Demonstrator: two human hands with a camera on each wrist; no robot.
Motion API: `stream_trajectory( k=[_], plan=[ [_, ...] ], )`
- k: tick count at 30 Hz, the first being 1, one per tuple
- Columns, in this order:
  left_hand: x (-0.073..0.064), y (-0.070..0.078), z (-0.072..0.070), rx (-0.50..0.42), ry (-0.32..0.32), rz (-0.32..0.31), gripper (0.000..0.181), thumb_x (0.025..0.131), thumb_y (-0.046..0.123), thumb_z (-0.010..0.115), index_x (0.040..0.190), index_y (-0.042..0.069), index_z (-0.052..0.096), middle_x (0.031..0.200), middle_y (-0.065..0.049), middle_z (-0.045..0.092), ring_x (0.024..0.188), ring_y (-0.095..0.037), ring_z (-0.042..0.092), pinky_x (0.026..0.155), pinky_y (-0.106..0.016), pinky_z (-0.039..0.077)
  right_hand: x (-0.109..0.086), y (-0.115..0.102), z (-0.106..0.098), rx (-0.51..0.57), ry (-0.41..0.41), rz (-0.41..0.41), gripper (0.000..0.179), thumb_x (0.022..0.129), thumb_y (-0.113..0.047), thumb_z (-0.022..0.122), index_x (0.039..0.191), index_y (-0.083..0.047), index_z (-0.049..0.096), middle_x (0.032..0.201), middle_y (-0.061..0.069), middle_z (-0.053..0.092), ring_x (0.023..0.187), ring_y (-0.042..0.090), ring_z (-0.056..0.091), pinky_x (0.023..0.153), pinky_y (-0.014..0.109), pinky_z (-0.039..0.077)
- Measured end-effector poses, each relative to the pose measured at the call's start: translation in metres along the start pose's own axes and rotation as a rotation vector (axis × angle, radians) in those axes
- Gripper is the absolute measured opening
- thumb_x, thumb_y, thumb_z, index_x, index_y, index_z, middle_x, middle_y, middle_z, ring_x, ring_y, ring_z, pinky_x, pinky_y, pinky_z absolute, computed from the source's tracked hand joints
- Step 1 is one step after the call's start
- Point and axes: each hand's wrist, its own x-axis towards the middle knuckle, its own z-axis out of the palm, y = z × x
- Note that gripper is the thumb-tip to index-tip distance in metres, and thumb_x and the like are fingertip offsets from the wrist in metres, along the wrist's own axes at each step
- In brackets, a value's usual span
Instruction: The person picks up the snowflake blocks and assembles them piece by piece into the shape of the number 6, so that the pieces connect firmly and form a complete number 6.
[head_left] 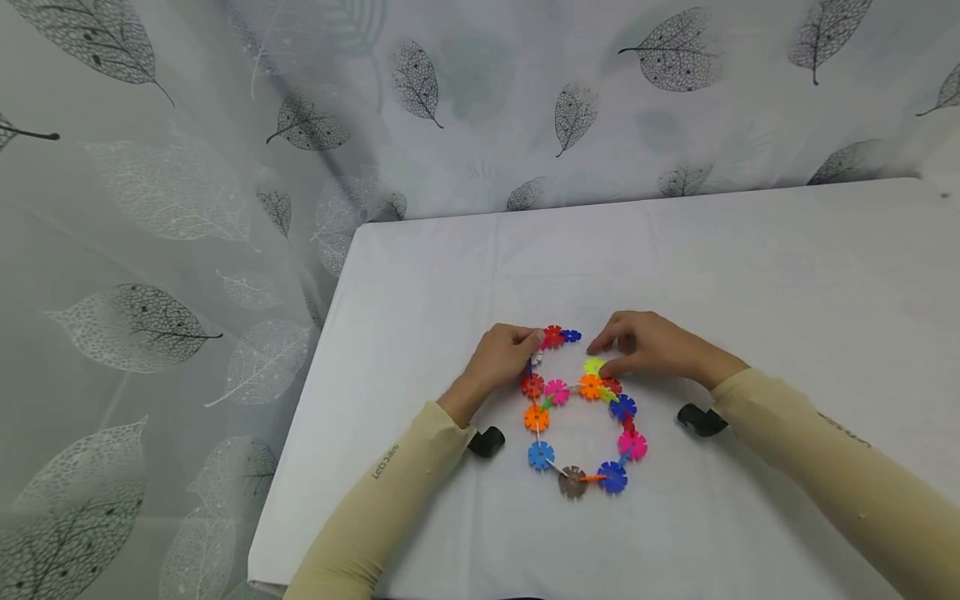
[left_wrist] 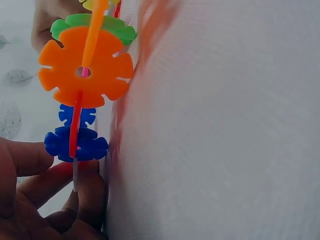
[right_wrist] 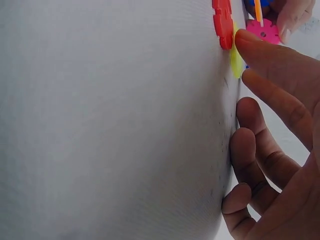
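Slotted plastic flower discs, joined edge to edge, form a ring on the table with a curved branch above it. My left hand (head_left: 504, 354) pinches the pink disc (right_wrist: 264, 31) on the branch, beside a red disc (head_left: 553, 336) and a blue disc (head_left: 571, 336) at its end. At the ring's top, a yellow disc (head_left: 593, 367) stands by an orange disc (head_left: 590, 387). My right hand (head_left: 651, 346) is beside the yellow disc, its thumb tip close to it and the fingers loosely spread. Whether they touch cannot be told.
The discs rest on a white-covered table (head_left: 420, 283). A leaf-patterned curtain (head_left: 480, 108) hangs behind it and along the left. Black objects (head_left: 487, 442) show beside both wrists. The ring's lower side includes a brown disc (head_left: 573, 482) and a blue disc (head_left: 612, 477).
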Motion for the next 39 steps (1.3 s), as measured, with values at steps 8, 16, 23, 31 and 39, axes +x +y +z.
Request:
stream_trajectory(
  k=[8, 16, 23, 31, 39],
  plan=[
    [-0.001, -0.002, 0.001, -0.013, 0.006, 0.017, 0.040, 0.103, 0.042, 0.056, 0.130, 0.017, 0.071, 0.116, 0.001, 0.071, 0.105, -0.018, 0.059, 0.094, -0.034, 0.047, 0.001, -0.006, 0.001, -0.016, -0.022, 0.007, 0.024, 0.082, -0.020, 0.086, 0.106, -0.020, 0.079, 0.101, -0.002, 0.064, 0.093, 0.021, 0.054, 0.078, 0.037, 0.050],
    [-0.002, -0.008, -0.003, -0.064, -0.040, -0.001, 0.038, 0.100, 0.037, 0.061, 0.132, 0.019, 0.070, 0.109, 0.003, 0.069, 0.097, -0.017, 0.059, 0.084, -0.033, 0.050, 0.003, -0.012, -0.002, -0.011, -0.058, 0.047, 0.022, 0.083, -0.016, 0.085, 0.101, -0.015, 0.073, 0.098, 0.000, 0.066, 0.090, 0.022, 0.056, 0.079, 0.035, 0.052],
    [-0.005, -0.010, -0.013, -0.136, -0.119, 0.036, 0.040, 0.097, 0.028, 0.068, 0.135, 0.015, 0.067, 0.101, 0.002, 0.071, 0.083, -0.016, 0.063, 0.068, -0.027, 0.052, -0.001, -0.010, -0.005, 0.032, -0.021, 0.049, 0.014, 0.087, -0.016, 0.081, 0.098, -0.014, 0.073, 0.089, -0.002, 0.067, 0.084, 0.021, 0.059, 0.075, 0.035, 0.054],
    [-0.004, -0.015, -0.018, -0.141, -0.152, 0.045, 0.041, 0.093, 0.025, 0.073, 0.133, 0.017, 0.069, 0.103, 0.003, 0.071, 0.085, -0.017, 0.063, 0.067, -0.027, 0.050, -0.003, -0.007, -0.007, 0.071, 0.034, 0.088, 0.014, 0.093, -0.016, 0.075, 0.105, -0.009, 0.075, 0.097, 0.001, 0.070, 0.083, 0.021, 0.059, 0.073, 0.032, 0.055],
    [-0.004, -0.015, -0.024, -0.118, -0.186, 0.029, 0.046, 0.089, 0.028, 0.079, 0.133, 0.018, 0.069, 0.113, 0.003, 0.069, 0.089, -0.020, 0.059, 0.070, -0.029, 0.050, -0.002, -0.008, -0.007, 0.069, 0.044, 0.113, 0.014, 0.094, -0.015, 0.073, 0.105, -0.006, 0.071, 0.092, 0.003, 0.066, 0.080, 0.021, 0.059, 0.070, 0.031, 0.055]
  ],
)
